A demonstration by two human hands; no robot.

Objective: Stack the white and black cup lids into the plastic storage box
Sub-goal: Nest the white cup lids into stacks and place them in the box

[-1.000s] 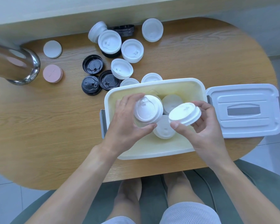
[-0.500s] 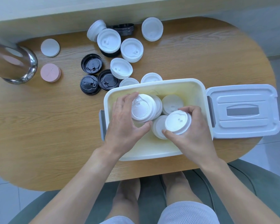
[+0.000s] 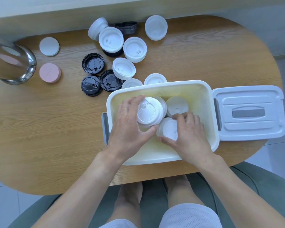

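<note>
Both hands are inside the open storage box (image 3: 211, 112), which sits at the near edge of the wooden table (image 3: 48, 129), right of centre. The left hand (image 3: 130, 127) curls around a stack of white lids (image 3: 149, 112), thumb under its near edge and fingers over its far-left side, so the stack is gripped from the left. The right hand (image 3: 189, 135) lies knuckles-up over a second white lid stack (image 3: 168, 129) just right of and nearer than the first; its fingers close on the lid's far rim and the thumb presses its near edge. A third white stack (image 3: 176, 106) stands in the far-right part of the box, apart from both hands. The box cover (image 3: 248, 112) lies open flat just to the right of the box. Beyond the box, on the far side of the table, loose lids are scattered: three black lids (image 3: 93, 63) in a cluster at the left, several white lids (image 3: 123, 68) behind and right of them, and two white ones touching the box's far wall. Farther left lie a pink disc (image 3: 49, 74) and a grey disc (image 3: 49, 46), beside a steel vessel (image 3: 13, 63) at the left edge.
</note>
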